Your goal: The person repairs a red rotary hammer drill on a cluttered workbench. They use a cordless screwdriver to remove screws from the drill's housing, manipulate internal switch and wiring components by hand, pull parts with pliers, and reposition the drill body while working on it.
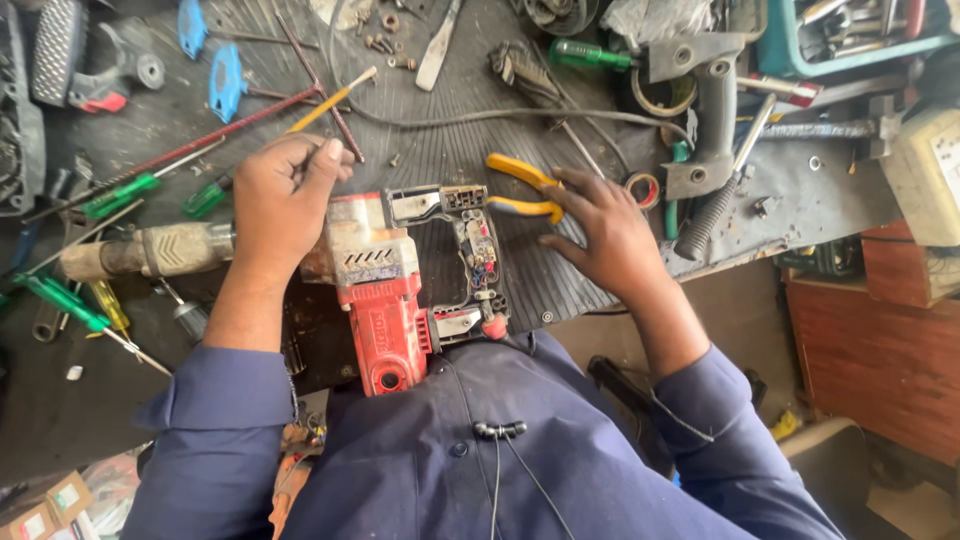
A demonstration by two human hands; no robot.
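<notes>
Red rotary hammer [385,300], handle open, wiring exposed | left hand [283,195] gripping thin screwdriver [335,97] | right hand [605,235], fingers spread, on yellow-handled pliers [520,185].

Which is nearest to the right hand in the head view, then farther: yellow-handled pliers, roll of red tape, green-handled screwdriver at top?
1. Yellow-handled pliers: under the fingertips of the right hand.
2. Roll of red tape: just beyond the hand, slightly to its right.
3. Green-handled screwdriver: far back near the bench's top edge.
</notes>
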